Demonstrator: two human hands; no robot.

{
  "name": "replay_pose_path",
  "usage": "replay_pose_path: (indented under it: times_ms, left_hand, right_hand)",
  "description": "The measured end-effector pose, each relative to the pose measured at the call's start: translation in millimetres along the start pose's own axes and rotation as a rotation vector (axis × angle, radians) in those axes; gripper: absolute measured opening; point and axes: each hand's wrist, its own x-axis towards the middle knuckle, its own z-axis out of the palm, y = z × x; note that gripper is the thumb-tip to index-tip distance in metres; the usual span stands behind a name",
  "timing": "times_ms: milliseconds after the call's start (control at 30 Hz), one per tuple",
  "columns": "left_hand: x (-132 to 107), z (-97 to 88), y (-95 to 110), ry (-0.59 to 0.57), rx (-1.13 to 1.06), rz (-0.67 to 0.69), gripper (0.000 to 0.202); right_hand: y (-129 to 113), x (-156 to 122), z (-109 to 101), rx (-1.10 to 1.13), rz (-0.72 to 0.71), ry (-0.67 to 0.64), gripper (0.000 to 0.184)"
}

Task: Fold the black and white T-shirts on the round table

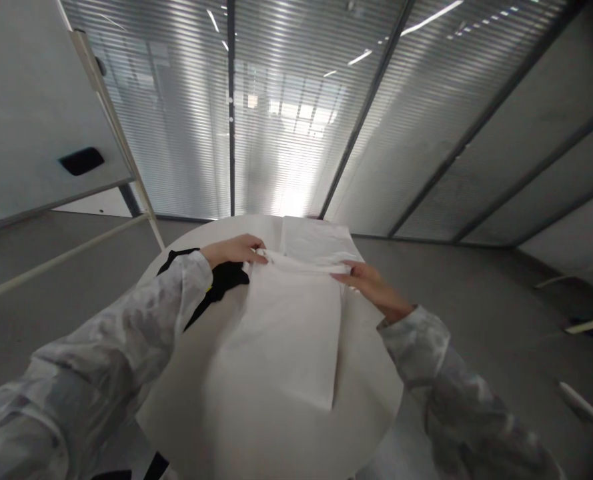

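A white sheet-like piece, cloth by its look (pixel 296 320), hangs and spreads over the table toward me. Its far edge is gathered between my two hands. My left hand (pixel 236 249) pinches the left corner of that edge. At the right corner, my right hand (pixel 369 283) closes thumb and fingers on the same piece. Just behind it lies another flat white part (pixel 319 237); whether it belongs to the same piece I cannot tell. A crumpled black cloth (pixel 223 283) lies beside and partly under my left wrist.
Everything lies on a round white table (pixel 366 387). A whiteboard on a pale frame (pixel 41 87) stands at the left. Glass panels with blinds (pixel 296 133) rise behind the table. Grey floor (pixel 456 287) shows on both sides.
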Motion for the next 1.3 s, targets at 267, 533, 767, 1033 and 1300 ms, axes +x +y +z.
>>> replay_pose_path:
  times_ms: [267, 533, 767, 1033, 1300]
  left_hand:
    - [130, -58.7, 96, 0.725, -0.030, 0.426, 0.028]
    - [155, 40.0, 65, 0.599, 0.466, 0.278, 0.016]
    - [109, 128.3, -12, 0.377, 0.582, 0.262, 0.018]
    - [94, 110.3, -2, 0.363, 0.726, 0.480, 0.024]
    - [60, 137.8, 6, 0.165, 0.806, 0.722, 0.016]
  right_hand:
    - [-90, 112, -125, -0.304, -0.487, 0.566, 0.038]
    - [-15, 94, -132, -0.712, -0.330, 0.659, 0.028]
    - [120, 38, -89, -0.872, -0.182, 0.449, 0.022]
    - [127, 23, -109, -1.055, -0.469, 0.569, 0.028]
    - [143, -25, -100, -1.082, -0.553, 0.437, 0.025]
